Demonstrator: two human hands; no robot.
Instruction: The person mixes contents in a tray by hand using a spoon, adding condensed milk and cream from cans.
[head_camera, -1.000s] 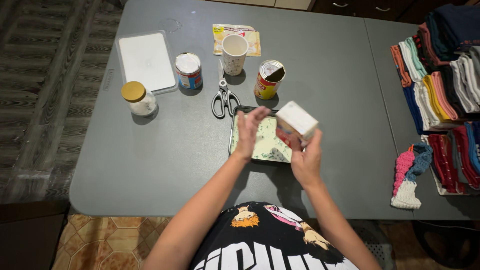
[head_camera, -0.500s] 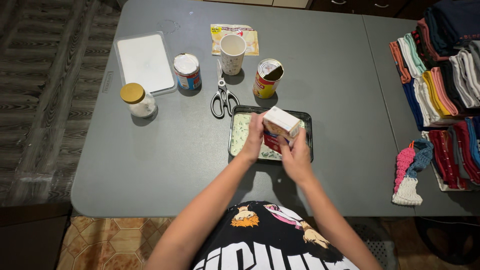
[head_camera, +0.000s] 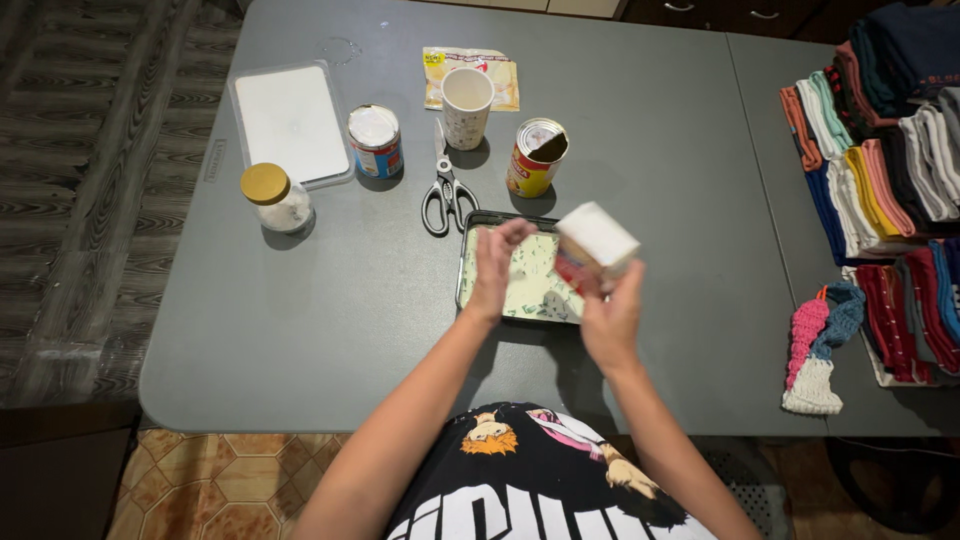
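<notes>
So the carton has come back up: half a second ago it sat low over the tray, now it's lifted and tipped toward the tray's right edge. Looks like one pass over the tray is done. Right hand is wrapped around the carton's lower end, fingers closed on it. Left hand has let go and hovers over the tray's left half, fingers loosely spread, holding nothing. Scissors and an opened can sit just behind the tray on the desk.
</notes>
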